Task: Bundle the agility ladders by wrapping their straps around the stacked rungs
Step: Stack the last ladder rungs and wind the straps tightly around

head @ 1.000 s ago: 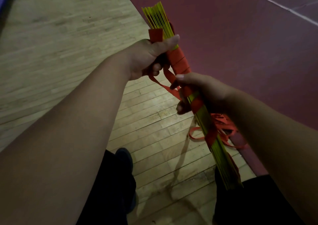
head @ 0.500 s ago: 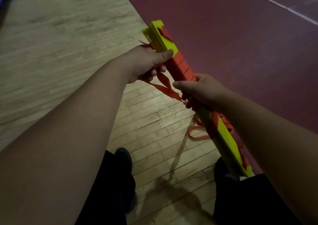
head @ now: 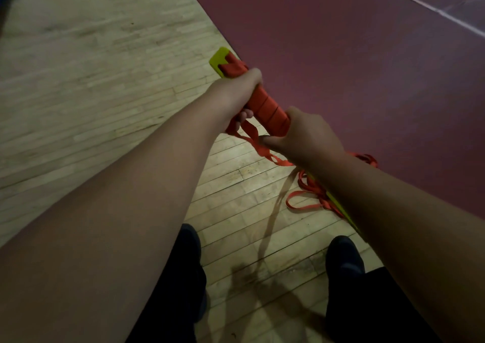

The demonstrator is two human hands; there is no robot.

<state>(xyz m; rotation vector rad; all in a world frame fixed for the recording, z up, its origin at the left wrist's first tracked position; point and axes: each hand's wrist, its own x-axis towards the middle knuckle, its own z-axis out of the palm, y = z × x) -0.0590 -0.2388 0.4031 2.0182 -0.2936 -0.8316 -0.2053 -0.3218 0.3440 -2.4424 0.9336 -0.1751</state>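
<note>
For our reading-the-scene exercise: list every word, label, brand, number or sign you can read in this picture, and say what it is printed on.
None can be read.
Stacked rungs: plain yellow, no print visible.
Orange strap: plain turns wound round the rungs, no lettering; its loose loops carry none either.
Wooden floor and red court surface: only a white painted line, no letters or numbers.
Left hand and right hand cover part of the bundle.

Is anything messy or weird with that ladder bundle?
Yes. The strap is wound neatly between the left hand and right hand, but the rest hangs in loose tangled loops near the rungs' lower end.
</note>
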